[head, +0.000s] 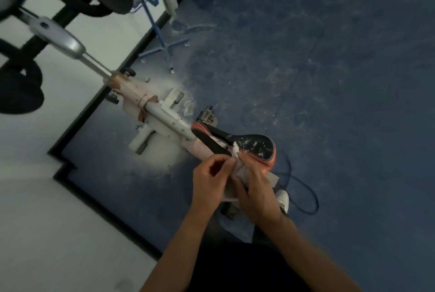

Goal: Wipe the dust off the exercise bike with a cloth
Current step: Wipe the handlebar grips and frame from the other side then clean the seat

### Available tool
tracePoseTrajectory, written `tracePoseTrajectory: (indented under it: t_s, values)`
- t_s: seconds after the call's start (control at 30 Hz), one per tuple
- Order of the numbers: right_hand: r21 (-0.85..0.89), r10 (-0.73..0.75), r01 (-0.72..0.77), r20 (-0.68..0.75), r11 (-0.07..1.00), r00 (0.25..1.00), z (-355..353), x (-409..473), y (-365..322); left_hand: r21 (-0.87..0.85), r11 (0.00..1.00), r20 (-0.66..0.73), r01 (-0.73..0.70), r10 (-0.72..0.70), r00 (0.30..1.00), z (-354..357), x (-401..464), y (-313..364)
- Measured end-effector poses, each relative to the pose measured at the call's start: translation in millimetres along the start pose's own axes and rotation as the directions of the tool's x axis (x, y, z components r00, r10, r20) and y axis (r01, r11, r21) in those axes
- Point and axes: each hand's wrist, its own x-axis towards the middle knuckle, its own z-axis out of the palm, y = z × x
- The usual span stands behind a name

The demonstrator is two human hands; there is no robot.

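Note:
The exercise bike's white frame point(164, 120) runs from the black handlebars point(70, 7) at upper left down to its black saddle with an orange rim point(254, 144), which is speckled with dust. A white cloth point(236, 150) is bunched at the saddle's near edge. My left hand point(209, 181) pinches the cloth with curled fingers. My right hand point(256, 188) grips the same cloth from the right, partly covering the saddle's rear. Most of the cloth is hidden between the two hands.
A dusty blue floor point(329, 79) spreads to the right, a white wall with black skirting point(35, 185) to the left. A blue metal stand point(162, 39) is behind the bike. A black cable point(306, 195) loops by my white shoe point(283, 198).

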Motion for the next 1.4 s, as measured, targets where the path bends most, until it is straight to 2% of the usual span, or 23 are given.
tracePoseTrajectory:
  t_s: [0.07,0.13,0.17,0.3,0.37,0.43,0.5,0.6,0.67,0.8,0.9,1.03,1.1,1.2,1.27,1.3,1.4]
  values:
    - [0.029,0.025,-0.026,0.016,0.999,1.000,-23.4,-1.3,12.1,0.090,0.996,-0.094,-0.027,0.035,0.995,20.5,-11.3,-8.0]
    - [0.035,0.010,-0.011,0.013,0.999,1.000,-47.1,0.3,25.8,0.303,0.950,-0.190,-0.076,0.139,0.972,41.3,-22.0,-15.2]
    - [0.031,-0.009,0.008,0.028,0.999,1.000,-58.5,2.1,32.5,0.391,0.919,-0.214,-0.058,0.152,0.965,51.4,-26.1,-19.3]
    - [-0.030,0.043,-0.040,0.088,0.999,0.995,-97.4,15.8,57.2,0.457,0.876,-0.261,0.152,-0.032,0.965,88.3,-30.5,-31.0]
    - [-0.062,-0.019,0.023,0.057,0.998,0.998,-108.6,31.7,69.1,0.494,0.845,-0.312,0.203,-0.046,0.949,106.2,-27.4,-30.4]
    - [-0.077,-0.116,0.122,0.086,0.989,0.990,-111.6,51.7,76.2,0.469,0.842,-0.385,0.268,-0.079,0.920,121.5,-22.8,-25.9]
    - [-0.134,-0.184,0.209,0.177,0.969,0.967,-107.6,71.3,79.4,0.450,0.838,-0.435,0.308,-0.095,0.896,130.0,-18.2,-24.8]
    - [-0.210,-0.293,0.377,0.345,0.902,0.892,-95.3,85.5,85.9,0.512,0.808,-0.416,0.293,-0.065,0.907,126.8,-16.9,-34.6]
    - [-0.207,-0.364,0.461,0.380,0.863,0.851,-92.3,87.2,96.0,0.555,0.787,-0.380,0.270,-0.048,0.924,123.1,-17.9,-37.5]
    - [-0.221,-0.312,0.401,0.351,0.889,0.883,-109.8,86.2,112.6,0.524,0.806,-0.364,0.275,-0.079,0.928,120.6,-16.0,-33.7]
    - [-0.220,-0.275,0.349,0.306,0.911,0.911,-107.9,90.7,101.0,0.498,0.814,-0.364,0.299,-0.116,0.924,119.5,-14.8,-37.3]
    - [-0.190,-0.343,0.453,0.424,0.871,0.838,-95.0,96.8,95.9,0.470,0.831,-0.387,0.297,-0.109,0.916,120.7,-11.5,-40.7]
    - [-0.213,-0.316,0.431,0.420,0.877,0.851,-103.0,98.4,104.9,0.467,0.832,-0.380,0.299,-0.117,0.918,120.7,-11.0,-42.1]
    - [-0.229,-0.313,0.400,0.337,0.888,0.888,-111.9,106.3,106.9,0.461,0.836,-0.387,0.299,-0.114,0.915,120.2,-9.8,-41.5]
    - [-0.215,-0.299,0.391,0.363,0.895,0.883,-106.8,111.2,95.0,0.453,0.837,-0.386,0.305,-0.124,0.914,120.5,-10.2,-39.2]
    - [-0.226,-0.305,0.425,0.423,0.876,0.853,-102.6,112.5,89.9,0.444,0.841,-0.390,0.309,-0.129,0.912,120.8,-10.6,-38.3]
    - [-0.193,-0.423,0.626,0.586,0.755,0.691,-94.8,122.7,88.4,0.427,0.843,-0.397,0.327,-0.150,0.905,119.8,-11.0,-37.7]
